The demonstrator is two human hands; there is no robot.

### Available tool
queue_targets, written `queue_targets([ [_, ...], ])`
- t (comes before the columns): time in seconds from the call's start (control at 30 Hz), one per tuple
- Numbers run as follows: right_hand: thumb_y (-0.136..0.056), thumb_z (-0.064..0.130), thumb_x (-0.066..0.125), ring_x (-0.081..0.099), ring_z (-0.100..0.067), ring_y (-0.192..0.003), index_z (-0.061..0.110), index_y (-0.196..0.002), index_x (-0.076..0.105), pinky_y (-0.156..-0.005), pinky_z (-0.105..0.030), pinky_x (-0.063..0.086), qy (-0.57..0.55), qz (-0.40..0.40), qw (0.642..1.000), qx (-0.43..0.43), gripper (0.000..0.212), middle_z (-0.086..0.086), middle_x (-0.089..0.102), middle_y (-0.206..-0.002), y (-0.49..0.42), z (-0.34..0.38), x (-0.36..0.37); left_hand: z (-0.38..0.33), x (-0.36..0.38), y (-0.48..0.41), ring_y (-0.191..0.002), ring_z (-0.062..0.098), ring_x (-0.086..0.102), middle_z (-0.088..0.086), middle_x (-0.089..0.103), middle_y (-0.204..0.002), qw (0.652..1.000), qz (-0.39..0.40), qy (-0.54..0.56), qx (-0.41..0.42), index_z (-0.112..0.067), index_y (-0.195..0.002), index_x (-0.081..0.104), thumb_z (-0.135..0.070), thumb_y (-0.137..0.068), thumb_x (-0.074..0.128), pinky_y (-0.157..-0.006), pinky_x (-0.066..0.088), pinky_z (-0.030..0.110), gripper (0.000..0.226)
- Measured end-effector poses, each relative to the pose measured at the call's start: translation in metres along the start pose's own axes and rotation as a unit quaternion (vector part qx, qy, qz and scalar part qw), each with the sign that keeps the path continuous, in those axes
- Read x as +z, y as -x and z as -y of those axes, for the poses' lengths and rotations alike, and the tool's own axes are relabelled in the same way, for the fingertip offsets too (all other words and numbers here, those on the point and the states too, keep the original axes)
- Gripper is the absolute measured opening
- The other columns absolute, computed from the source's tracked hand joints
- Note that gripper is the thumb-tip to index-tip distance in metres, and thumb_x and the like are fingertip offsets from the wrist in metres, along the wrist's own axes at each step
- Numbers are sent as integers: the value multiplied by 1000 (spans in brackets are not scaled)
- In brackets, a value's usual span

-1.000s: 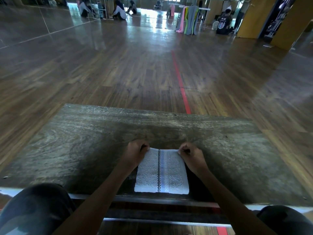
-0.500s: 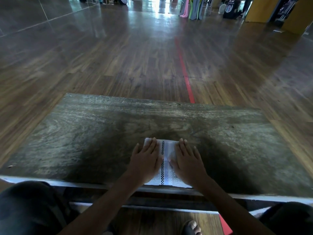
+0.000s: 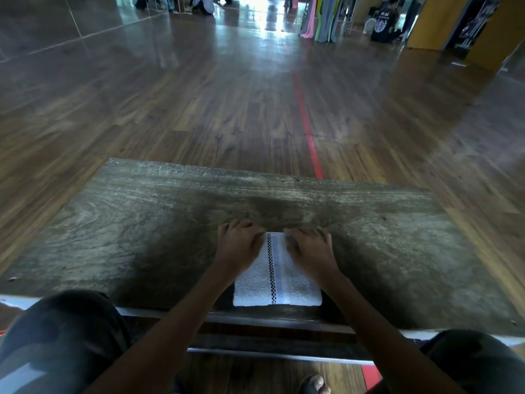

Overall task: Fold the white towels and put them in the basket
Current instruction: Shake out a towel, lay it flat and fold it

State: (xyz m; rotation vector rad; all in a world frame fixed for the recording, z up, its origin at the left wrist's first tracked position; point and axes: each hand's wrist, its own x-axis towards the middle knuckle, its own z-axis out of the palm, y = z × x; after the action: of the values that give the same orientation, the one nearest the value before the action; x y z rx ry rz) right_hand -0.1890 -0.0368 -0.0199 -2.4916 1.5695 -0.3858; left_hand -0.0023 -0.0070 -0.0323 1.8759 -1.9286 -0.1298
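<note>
Weathered table point(image 3: 142, 237), plank floor point(image 3: 199, 109); left hand point(image 3: 238, 247), right hand point(image 3: 311, 248) grip towel point(image 3: 284, 288)

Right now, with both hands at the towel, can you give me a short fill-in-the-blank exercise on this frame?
1. The white towel lies folded on a ____ table.
2. The stripe down the towel has a ____ pattern.
3. The left hand and right hand sit at the towel's ____ end.
4. The tape line on the floor is ____.
Missing words: wooden; checkered; far; red.
</note>
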Motion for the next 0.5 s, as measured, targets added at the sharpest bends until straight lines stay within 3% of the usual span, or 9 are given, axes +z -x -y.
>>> queue_targets([
  [0.1,-94,33,49,47,-11,-115,30,-111,63,-98,-33,16,-28,-2,1000,13,23,10,62,-111,-8,1,-2,-3,-2,-8,-104,3,49,-20,61,-98,999,18,48,-12,-33,-96,67,-32,-93,49,-80,9,26,18],
  [0.2,-89,31,55,53,-3,-97,31,-92,65,-90,-28,17,-69,-17,997,34,10,16,63,-95,-16,5,-4,-7,-2,-13,-91,-1,49,-21,58,-85,994,24,96,-37,-31,-83,66,-27,-90,53,-80,11,26,15],
  [0.33,-91,24,48,55,-3,-76,29,-83,60,-86,-26,17,-89,-33,994,58,16,14,63,-77,-26,9,-2,-9,1,-15,-81,-1,51,-18,61,-80,993,-10,115,-38,-30,-79,63,-25,-90,56,-84,19,29,14],
  [0.5,-87,21,51,54,-8,-81,28,-79,57,-81,-27,17,-45,-83,995,36,12,12,59,-81,-26,9,9,-7,3,-18,-80,3,54,-15,63,-81,995,-31,85,-34,-28,-81,64,-26,-92,55,-88,25,32,14],
])
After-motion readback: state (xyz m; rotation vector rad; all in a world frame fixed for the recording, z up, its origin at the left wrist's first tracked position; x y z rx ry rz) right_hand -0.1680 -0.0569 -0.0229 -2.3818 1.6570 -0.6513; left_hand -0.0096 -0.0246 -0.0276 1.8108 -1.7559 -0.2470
